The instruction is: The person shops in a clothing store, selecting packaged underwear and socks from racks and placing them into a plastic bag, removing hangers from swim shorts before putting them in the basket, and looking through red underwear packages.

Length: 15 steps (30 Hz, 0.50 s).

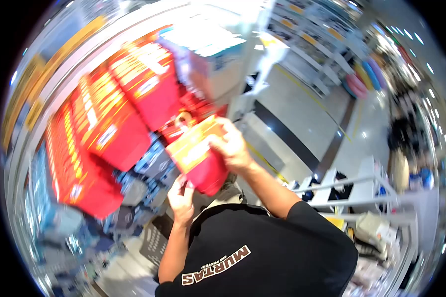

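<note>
A red packaged item with an orange top (198, 156) is held in front of my chest. My right hand (230, 146) grips its upper right side, thumb on the front. At its lower left edge my left hand (182, 198) pinches it between thumb and fingers. Just left of the item, several rows of similar red and orange packages (114, 119) stand on a shelf, blurred by motion. A small round orange-and-white thing (184, 120) lies behind the held item. The print on the packages is too blurred to read.
Blue and grey packages (153, 161) hang or lie below the red rows. A cardboard box (215, 69) stands at the shelf's right end. White racks with goods (352, 190) are at the right, colourful rings (364, 76) farther back. A grey perforated basket (153, 242) is low down.
</note>
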Available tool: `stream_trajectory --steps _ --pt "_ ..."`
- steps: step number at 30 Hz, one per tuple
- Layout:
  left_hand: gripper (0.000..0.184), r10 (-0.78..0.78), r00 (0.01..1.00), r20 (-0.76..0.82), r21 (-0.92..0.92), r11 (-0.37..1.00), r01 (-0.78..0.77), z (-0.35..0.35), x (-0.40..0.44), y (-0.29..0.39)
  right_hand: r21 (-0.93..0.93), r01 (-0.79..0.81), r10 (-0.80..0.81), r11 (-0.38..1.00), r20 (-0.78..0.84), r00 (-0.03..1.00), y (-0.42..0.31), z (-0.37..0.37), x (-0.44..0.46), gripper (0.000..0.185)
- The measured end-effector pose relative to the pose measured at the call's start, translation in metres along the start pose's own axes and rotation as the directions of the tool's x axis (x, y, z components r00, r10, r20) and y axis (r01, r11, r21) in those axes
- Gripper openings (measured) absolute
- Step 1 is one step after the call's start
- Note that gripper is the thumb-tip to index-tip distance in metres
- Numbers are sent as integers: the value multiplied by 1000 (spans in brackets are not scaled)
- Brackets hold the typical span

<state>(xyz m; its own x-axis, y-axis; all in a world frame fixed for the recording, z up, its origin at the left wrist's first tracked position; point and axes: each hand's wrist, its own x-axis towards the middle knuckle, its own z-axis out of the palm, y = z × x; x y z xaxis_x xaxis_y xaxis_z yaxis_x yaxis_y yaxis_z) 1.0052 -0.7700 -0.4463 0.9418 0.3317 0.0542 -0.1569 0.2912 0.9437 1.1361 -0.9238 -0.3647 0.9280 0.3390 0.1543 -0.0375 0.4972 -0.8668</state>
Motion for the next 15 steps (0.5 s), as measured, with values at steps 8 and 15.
stream_trajectory --steps 8,15 --pt "34 -115 949 295 -26 991 128 42 -9 -5 372 -196 313 907 -286 906 50 -43 -54 43" --pt "22 -179 959 220 97 982 161 44 -3 -8 341 -167 265 925 -266 927 57 -46 -47 50"
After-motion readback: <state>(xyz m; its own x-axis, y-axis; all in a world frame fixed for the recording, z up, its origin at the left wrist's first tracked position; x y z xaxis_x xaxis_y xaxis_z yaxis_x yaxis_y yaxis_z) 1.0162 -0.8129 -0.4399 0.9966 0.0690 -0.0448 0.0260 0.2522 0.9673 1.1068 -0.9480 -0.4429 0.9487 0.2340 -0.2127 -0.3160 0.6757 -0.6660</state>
